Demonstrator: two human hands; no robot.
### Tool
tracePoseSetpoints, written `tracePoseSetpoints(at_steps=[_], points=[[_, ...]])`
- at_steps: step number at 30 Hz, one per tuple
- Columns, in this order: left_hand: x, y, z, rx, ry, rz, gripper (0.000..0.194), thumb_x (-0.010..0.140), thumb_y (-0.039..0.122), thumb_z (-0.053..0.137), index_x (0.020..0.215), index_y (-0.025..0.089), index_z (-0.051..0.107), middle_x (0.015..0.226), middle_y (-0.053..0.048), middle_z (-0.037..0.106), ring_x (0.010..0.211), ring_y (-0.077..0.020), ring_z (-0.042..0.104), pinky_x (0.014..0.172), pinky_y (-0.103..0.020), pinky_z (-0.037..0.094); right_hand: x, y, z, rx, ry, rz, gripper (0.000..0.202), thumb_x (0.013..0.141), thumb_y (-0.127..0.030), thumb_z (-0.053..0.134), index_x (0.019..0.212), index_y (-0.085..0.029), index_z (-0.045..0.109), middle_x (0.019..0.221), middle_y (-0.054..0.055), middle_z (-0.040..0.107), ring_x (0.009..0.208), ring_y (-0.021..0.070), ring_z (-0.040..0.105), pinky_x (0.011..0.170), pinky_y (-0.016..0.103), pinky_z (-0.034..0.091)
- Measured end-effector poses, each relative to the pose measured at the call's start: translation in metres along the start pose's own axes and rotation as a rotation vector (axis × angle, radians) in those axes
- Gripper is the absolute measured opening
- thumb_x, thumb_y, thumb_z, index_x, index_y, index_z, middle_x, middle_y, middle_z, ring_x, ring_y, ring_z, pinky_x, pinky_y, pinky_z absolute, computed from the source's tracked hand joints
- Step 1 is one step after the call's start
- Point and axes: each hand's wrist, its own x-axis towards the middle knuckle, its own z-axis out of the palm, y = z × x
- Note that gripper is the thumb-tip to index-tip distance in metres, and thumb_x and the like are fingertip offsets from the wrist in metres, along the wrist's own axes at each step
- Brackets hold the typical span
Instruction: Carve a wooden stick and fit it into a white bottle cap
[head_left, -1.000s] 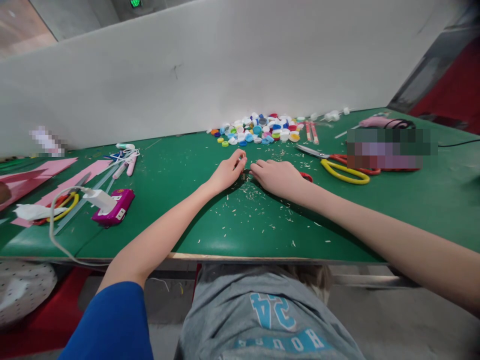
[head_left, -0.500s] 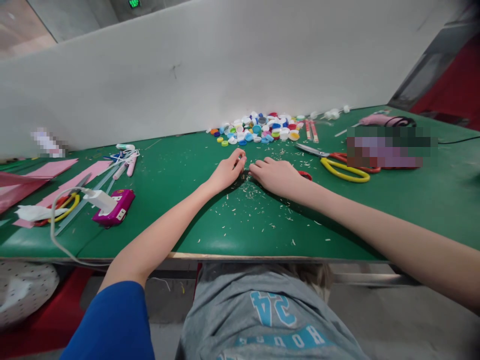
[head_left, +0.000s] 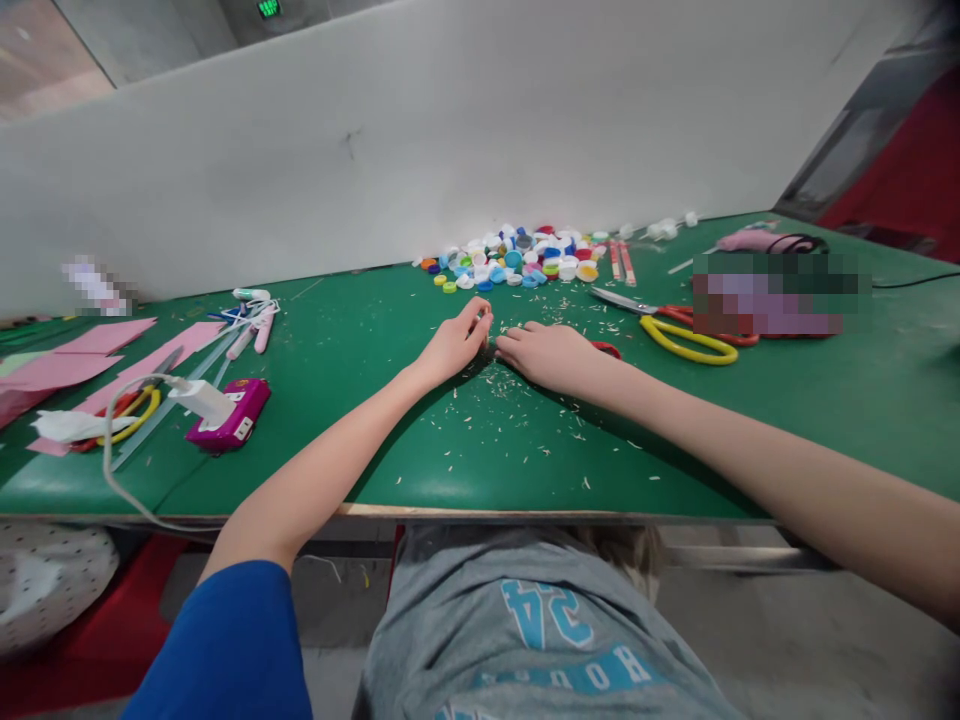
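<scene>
My left hand (head_left: pixel 457 340) is just above the middle of the green table, thumb and fingers curled together in a pinch. Whatever it may hold is too small to make out. Close beside it, my right hand (head_left: pixel 546 352) is palm down with bent fingers, its fingertips nearly meeting the left ones. What lies under those fingers is hidden. Part of a red object (head_left: pixel 606 348) shows just behind my right hand; its kind is not clear. Thin pale shavings (head_left: pixel 517 385) are scattered around and below both hands.
Colourful bottle caps (head_left: pixel 514 260) are heaped against the white partition (head_left: pixel 450 130). Scissors with red and yellow handles (head_left: pixel 686 340) lie to the right. On the left are a purple power adapter (head_left: pixel 240 420) with a white plug and cable, pink sheets (head_left: pixel 97 340) and more scissors (head_left: pixel 135 415).
My right hand has shifted very slightly left toward the left hand, which stays put. At the far left, a pink sheet has moved, showing a pale green piece.
</scene>
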Motion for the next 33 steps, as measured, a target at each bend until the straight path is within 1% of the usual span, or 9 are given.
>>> tracePoseSetpoints(at_steps=[4, 8, 14, 19, 26, 33], points=[[0.000, 0.001, 0.000, -0.019, 0.002, 0.007, 0.026, 0.099, 0.041, 0.034, 0.108, 0.021, 0.048, 0.066, 0.005, 0.058, 0.058, -0.0091, 0.051, 0.067, -0.023, 0.042, 0.001, 0.002, 0.003, 0.012, 0.013, -0.030, 0.043, 0.103, -0.036, 0.025, 0.105, -0.017, 0.064, 0.100, 0.010, 0.069, 0.084, 0.0199, 0.057, 0.060, 0.031, 0.028], [0.000, 0.001, 0.000, -0.017, 0.009, 0.003, 0.025, 0.098, 0.040, 0.035, 0.108, 0.021, 0.049, 0.066, 0.005, 0.058, 0.058, -0.0091, 0.051, 0.067, -0.024, 0.042, -0.003, -0.001, 0.000, -0.007, 0.045, -0.005, 0.042, 0.103, -0.035, 0.026, 0.104, -0.016, 0.064, 0.101, 0.011, 0.068, 0.085, 0.0212, 0.056, 0.059, 0.031, 0.025], [0.001, -0.002, 0.001, -0.012, 0.013, 0.006, 0.027, 0.098, 0.042, 0.035, 0.109, 0.021, 0.049, 0.067, 0.005, 0.057, 0.060, -0.0096, 0.053, 0.069, -0.025, 0.042, -0.008, -0.009, -0.005, -0.042, 0.159, 0.080, 0.032, 0.099, -0.024, 0.033, 0.105, -0.014, 0.063, 0.099, 0.014, 0.067, 0.086, 0.0226, 0.053, 0.063, 0.033, 0.027], [0.000, -0.002, 0.001, 0.000, 0.019, -0.011, 0.028, 0.098, 0.043, 0.035, 0.109, 0.022, 0.049, 0.069, 0.004, 0.058, 0.063, -0.0103, 0.055, 0.068, -0.024, 0.043, -0.007, -0.008, -0.005, -0.090, 0.198, 0.067, 0.025, 0.096, -0.018, 0.039, 0.102, -0.015, 0.063, 0.097, 0.012, 0.066, 0.086, 0.0229, 0.052, 0.065, 0.033, 0.026], [0.001, -0.001, 0.000, -0.011, 0.020, -0.044, 0.028, 0.098, 0.042, 0.035, 0.109, 0.021, 0.050, 0.068, 0.004, 0.057, 0.060, -0.0094, 0.052, 0.066, -0.024, 0.042, -0.004, -0.004, -0.002, -0.105, 0.202, 0.049, 0.030, 0.100, -0.024, 0.034, 0.102, -0.014, 0.062, 0.094, 0.011, 0.066, 0.084, 0.0221, 0.053, 0.064, 0.033, 0.026], [0.001, 0.000, 0.000, -0.022, 0.037, -0.053, 0.024, 0.098, 0.040, 0.037, 0.106, 0.022, 0.050, 0.068, 0.004, 0.057, 0.061, -0.0092, 0.051, 0.067, -0.024, 0.041, 0.002, 0.000, 0.000, -0.068, 0.142, 0.018, 0.032, 0.100, -0.025, 0.032, 0.105, -0.014, 0.062, 0.097, 0.012, 0.067, 0.085, 0.0216, 0.055, 0.065, 0.032, 0.027]])
